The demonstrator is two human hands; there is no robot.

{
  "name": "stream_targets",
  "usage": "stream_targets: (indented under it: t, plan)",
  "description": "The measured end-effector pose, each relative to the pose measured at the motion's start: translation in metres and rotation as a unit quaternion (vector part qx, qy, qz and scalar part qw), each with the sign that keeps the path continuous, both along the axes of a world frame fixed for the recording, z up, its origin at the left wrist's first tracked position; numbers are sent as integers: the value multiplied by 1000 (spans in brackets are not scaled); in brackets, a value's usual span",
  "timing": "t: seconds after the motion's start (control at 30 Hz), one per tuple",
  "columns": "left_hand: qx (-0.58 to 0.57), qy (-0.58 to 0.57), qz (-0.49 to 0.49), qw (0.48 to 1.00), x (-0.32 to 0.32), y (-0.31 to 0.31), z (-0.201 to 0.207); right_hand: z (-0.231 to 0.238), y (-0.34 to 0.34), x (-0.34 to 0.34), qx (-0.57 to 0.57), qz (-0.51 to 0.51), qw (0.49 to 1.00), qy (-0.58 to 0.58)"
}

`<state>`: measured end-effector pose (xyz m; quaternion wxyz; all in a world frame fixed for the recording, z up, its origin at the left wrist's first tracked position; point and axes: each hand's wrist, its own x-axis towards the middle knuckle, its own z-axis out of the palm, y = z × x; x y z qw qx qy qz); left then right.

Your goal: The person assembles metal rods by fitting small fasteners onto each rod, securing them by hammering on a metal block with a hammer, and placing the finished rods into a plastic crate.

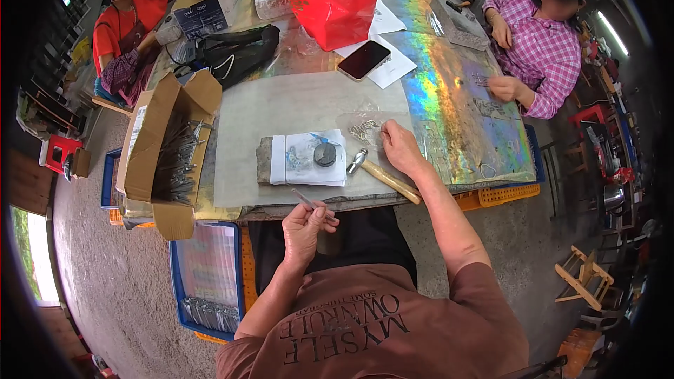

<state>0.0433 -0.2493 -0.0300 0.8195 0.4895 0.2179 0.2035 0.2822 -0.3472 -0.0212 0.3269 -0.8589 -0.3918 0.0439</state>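
My left hand (303,233) is closed in front of the table edge, pinching a thin metal piece (305,200) whose exact kind is unclear. Over the table, my right hand (403,147) reaches to a small pile of shiny metal pieces (364,130) on clear plastic; its fingers are bent together, and whatever they grip is too small to make out. Between the hands, a pad of white paper (298,172) lies on a grey block (264,163). A round dark metal block (324,155) rests on the pad. Beside it lies a wooden-handled hammer (382,176), its handle below my right hand.
An open cardboard box (140,147) of thin metal rods stands left. Beyond are a phone (364,60), a red bag (333,0) and a black bag (242,52). A blue crate (203,267) sits below the table. Co-workers sit at far left and right (537,49).
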Motion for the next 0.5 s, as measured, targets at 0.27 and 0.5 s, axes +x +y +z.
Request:
stream_targets:
  t: [0.27,0.5]
  plan:
    - [-45,4,16,999,12,8,9,24,-16,-62,143,53,974,168]
    - [-140,-52,20,989,15,8,14,18,-16,-119,238,139,859,432]
